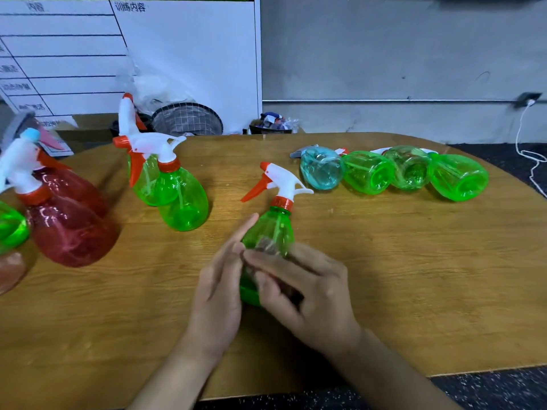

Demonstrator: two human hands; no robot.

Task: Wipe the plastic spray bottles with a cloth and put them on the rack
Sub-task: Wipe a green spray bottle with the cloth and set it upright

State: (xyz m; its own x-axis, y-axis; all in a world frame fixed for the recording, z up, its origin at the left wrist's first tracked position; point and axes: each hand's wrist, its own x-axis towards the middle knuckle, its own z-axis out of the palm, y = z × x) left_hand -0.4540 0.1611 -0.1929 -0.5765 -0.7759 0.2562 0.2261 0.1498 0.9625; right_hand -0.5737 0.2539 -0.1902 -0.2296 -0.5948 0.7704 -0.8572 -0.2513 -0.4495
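Across the wooden table [414,276], grey wall [384,54] behind, both hands at centre — left hand [220,288] flat-fingered, right hand [307,291] fingers curled — clasp an empty green spray bottle [270,232].

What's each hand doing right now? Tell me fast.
Left hand: open, straight fingers against the green spray bottle.
Right hand: fingers curled round the same bottle.

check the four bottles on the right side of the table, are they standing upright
No, the four bottles lie on their sides in a row on the table, bases turned toward the camera.
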